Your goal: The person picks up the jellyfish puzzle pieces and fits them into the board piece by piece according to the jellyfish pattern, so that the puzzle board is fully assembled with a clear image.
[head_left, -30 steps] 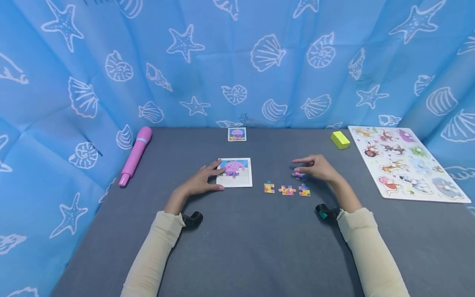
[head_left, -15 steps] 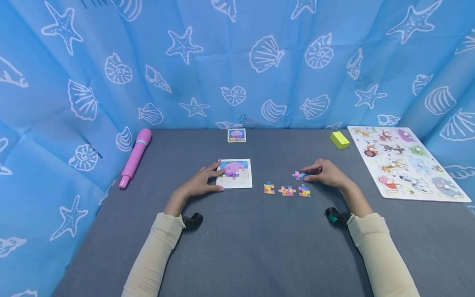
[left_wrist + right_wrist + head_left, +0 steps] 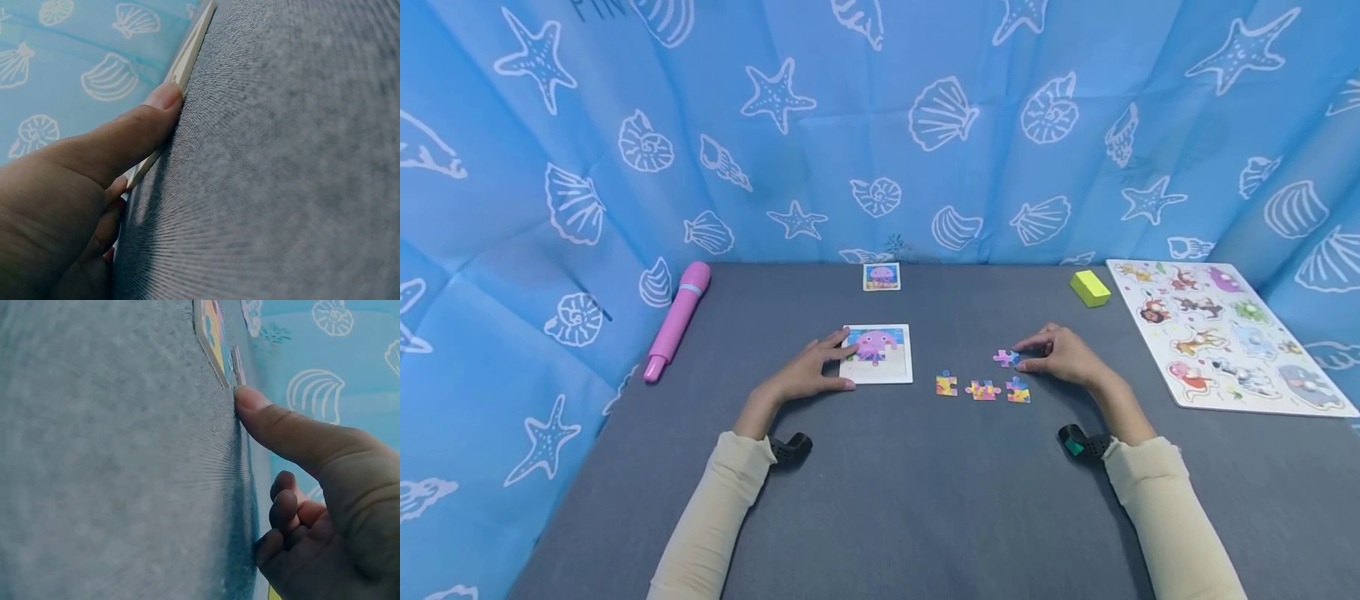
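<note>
My left hand (image 3: 805, 371) rests with spread fingers on the left side of a white puzzle tray (image 3: 895, 374), which holds a part-assembled pink octopus picture. Its thumb touches the tray's near edge (image 3: 181, 65). A pink and blue jigsaw piece (image 3: 1004, 358) lies to the tray's right, pinched at its right end by the thumb and index finger of my right hand (image 3: 1066, 357). Just nearer to me lie a yellow piece (image 3: 946, 385), a pink and yellow piece (image 3: 982, 390) and a yellow and blue piece (image 3: 1018, 391). The right wrist view hides the index fingertip.
A small octopus picture card (image 3: 882, 277) lies at the far edge of the grey table. Further right are a yellow block (image 3: 1090, 288) and a white animal puzzle board (image 3: 1232, 337). A pink microphone-shaped toy (image 3: 679, 321) lies at the left, before the blue shell-patterned curtain (image 3: 820, 150).
My right hand has moved slightly right and down, its thumb and index finger closing on the pink and blue jigsaw piece. The left hand stays on the tray.
</note>
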{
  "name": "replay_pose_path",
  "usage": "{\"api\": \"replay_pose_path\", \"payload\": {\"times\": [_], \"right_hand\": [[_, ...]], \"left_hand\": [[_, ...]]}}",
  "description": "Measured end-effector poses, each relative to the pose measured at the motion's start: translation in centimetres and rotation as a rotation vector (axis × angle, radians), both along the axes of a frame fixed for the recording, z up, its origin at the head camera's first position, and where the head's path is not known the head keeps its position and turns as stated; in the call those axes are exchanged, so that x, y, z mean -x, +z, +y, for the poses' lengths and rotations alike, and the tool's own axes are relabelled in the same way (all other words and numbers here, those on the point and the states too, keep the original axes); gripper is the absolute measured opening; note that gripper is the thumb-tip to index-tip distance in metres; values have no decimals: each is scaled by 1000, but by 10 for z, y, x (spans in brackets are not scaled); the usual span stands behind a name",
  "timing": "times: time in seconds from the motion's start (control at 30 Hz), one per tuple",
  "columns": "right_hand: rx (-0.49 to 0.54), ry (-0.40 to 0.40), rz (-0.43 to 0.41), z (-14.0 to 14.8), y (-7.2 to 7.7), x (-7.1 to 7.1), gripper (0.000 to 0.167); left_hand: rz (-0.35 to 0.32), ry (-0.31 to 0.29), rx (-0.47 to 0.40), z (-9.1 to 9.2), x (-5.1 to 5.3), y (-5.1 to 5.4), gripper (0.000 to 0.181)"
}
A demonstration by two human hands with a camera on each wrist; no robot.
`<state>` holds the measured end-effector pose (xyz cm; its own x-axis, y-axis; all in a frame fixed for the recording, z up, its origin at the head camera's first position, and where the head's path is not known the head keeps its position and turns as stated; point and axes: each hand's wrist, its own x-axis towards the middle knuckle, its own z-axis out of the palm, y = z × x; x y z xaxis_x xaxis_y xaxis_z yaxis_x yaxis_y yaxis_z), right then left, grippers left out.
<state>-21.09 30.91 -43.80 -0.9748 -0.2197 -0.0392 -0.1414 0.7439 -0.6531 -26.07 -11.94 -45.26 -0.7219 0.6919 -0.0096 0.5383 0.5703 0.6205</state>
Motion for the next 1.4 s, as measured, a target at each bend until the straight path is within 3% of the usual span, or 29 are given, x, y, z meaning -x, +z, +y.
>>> {"api": "replay_pose_path", "payload": {"times": [0.23,0.57,0.83,1.03,1.2,1.4], "right_hand": [[-18,1,28,-21,3,12,30],[77,48,38,-96,10,37,27],[47,108,32,-141,8,41,28],[23,165,49,-158,8,42,28],[-14,167,35,-165,5,43,28],[37,171,39,-167,6,42,31]], "left_hand": [[-21,18,44,0,3,0,72],[-29,20,43,2,3,-2,71],[-31,17,34,2,2,-1,71],[-26,28,33,2,2,-1,70],[-25,25,43,3,1,1,71],[-21,14,36,2,2,1,71]]}}
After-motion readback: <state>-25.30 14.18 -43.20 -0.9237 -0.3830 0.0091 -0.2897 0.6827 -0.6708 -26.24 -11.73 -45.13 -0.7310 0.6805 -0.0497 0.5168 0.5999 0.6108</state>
